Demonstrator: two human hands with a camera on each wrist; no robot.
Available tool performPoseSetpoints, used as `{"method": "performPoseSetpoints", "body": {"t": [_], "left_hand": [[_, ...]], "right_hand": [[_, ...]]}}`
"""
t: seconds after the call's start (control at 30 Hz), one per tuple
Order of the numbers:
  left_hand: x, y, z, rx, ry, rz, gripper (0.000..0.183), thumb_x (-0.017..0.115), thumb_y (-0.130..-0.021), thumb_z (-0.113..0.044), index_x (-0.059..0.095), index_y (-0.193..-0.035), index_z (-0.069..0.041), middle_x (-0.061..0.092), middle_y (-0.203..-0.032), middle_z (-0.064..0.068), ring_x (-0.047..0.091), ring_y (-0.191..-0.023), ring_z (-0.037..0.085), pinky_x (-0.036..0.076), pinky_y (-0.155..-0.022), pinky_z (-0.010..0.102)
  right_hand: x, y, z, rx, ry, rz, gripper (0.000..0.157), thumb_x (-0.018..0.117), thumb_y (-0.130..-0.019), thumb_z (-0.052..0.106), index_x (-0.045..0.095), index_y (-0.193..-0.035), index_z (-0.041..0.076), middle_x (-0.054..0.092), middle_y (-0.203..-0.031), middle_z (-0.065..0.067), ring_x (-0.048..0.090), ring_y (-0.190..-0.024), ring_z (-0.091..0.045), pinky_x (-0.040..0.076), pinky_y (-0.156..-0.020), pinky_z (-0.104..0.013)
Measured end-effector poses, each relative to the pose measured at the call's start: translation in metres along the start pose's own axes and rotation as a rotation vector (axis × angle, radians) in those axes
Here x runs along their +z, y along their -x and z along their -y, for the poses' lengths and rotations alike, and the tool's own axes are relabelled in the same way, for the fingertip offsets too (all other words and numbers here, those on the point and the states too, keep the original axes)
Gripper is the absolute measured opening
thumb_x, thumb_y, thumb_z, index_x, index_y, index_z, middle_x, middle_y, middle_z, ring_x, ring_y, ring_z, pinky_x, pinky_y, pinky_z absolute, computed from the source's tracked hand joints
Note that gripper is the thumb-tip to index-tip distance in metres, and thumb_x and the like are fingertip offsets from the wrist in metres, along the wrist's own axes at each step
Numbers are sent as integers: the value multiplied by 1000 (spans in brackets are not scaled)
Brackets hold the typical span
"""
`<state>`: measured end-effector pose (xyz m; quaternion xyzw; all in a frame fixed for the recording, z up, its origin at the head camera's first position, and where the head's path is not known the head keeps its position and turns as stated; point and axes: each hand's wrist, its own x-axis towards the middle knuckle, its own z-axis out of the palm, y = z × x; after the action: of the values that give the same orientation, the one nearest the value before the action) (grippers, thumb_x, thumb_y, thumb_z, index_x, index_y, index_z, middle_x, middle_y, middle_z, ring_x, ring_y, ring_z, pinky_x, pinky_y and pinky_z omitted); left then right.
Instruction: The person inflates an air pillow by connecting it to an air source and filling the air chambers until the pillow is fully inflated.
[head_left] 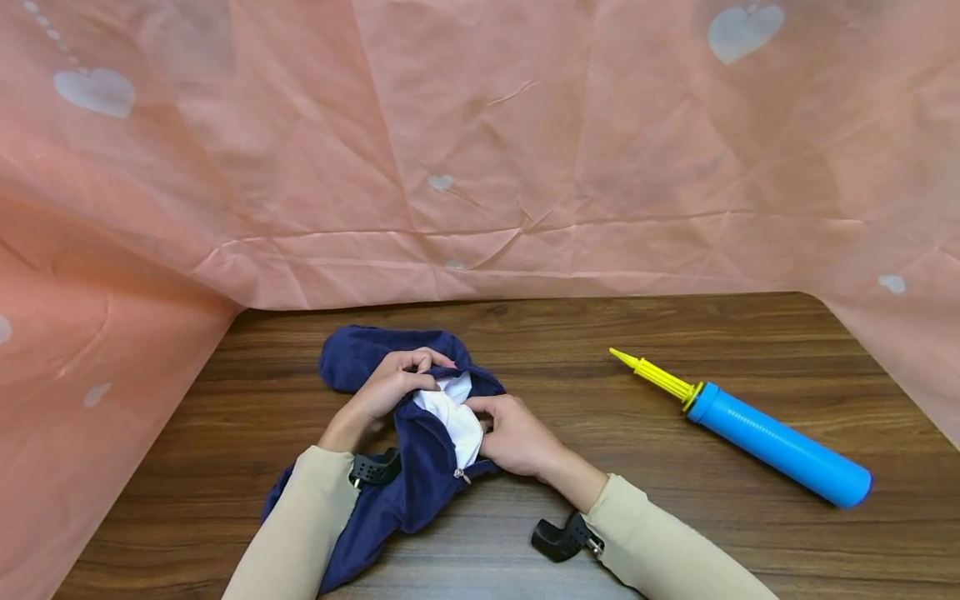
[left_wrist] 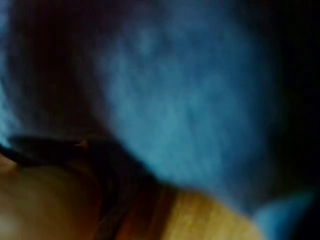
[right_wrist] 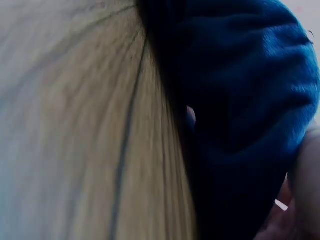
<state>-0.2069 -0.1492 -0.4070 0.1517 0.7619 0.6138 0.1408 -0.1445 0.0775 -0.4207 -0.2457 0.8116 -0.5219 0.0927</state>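
A dark navy, soft U-shaped fabric cover, like that of a neck pillow, lies on the table with its zipped opening spread. White fabric shows inside, and the metal zipper pull hangs at the opening's near end. My left hand grips the opening's far left edge, fingers curled over the navy cloth. At the right side of the opening, my right hand pinches the white fabric, some fingertips hidden in the folds. Navy cloth fills much of the right wrist view; the left wrist view is dark and blurred.
A blue hand pump with a yellow nozzle lies to the right on the wooden table. Pink sheeting with white hearts hangs behind and at both sides. Each wrist carries a black camera mount.
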Motion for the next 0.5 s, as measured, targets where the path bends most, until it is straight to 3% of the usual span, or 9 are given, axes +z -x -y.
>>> {"method": "performPoseSetpoints", "body": {"t": [0.17,0.33,0.5], "left_hand": [[-1,0,0,6,-22,-3,37,68,-82,-1,40,-64,-17,73,-130,18,62,-131,29,44,-101,21],[-2,0,-1,12,-17,2,35,68,-82,-2,41,-65,-16,74,-131,17,62,-131,28,43,-101,22],[-3,1,0,18,4,17,32,68,-85,-4,43,-67,-14,72,-133,20,61,-129,28,46,-96,21]], "right_hand": [[6,-7,2,-36,96,-67,9,75,-90,3,78,-95,10,71,-86,3,56,-78,-2,47,-74,-18],[6,-6,3,-63,56,-92,12,73,-89,0,77,-96,8,74,-91,-2,59,-84,-3,49,-78,-19],[1,-1,2,-140,79,-144,22,69,-86,-6,77,-96,11,72,-86,1,58,-80,-3,48,-74,-20]]}}
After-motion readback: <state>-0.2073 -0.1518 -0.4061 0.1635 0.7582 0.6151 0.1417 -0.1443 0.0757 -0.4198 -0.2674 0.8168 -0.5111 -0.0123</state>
